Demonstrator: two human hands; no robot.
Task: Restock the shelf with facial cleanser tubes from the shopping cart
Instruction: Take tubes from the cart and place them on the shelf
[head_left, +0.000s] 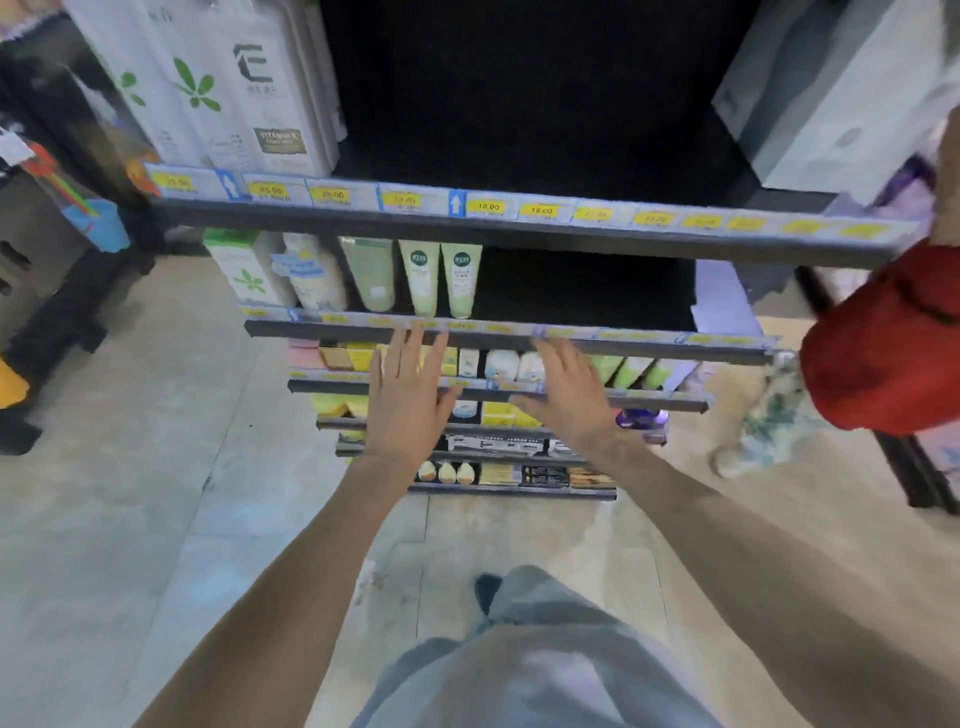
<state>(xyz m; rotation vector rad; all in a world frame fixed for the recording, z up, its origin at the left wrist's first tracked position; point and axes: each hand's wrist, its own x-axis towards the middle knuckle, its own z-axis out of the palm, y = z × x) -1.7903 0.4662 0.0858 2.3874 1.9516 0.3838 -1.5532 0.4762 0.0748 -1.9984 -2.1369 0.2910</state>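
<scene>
Facial cleanser tubes (441, 278), pale green, stand cap down in a row on the second shelf (519, 340) from top, left part, next to white boxes (249, 270) with a green leaf mark; right of the tubes that shelf is a dark gap. Both hands empty, held out in front of the shelf edge. Left hand (408, 397) flat, fingers straight and spread, tips up at the price strip just below the tubes. Right hand (566, 387) also flat and spread, palm down, over the lower shelves. Top shelf has tall white cartons (244, 88) at left and yellow price tags (488, 207) along its edge. Another person's red sleeve (883, 338) at far right. Grey floor (130, 519) below
</scene>
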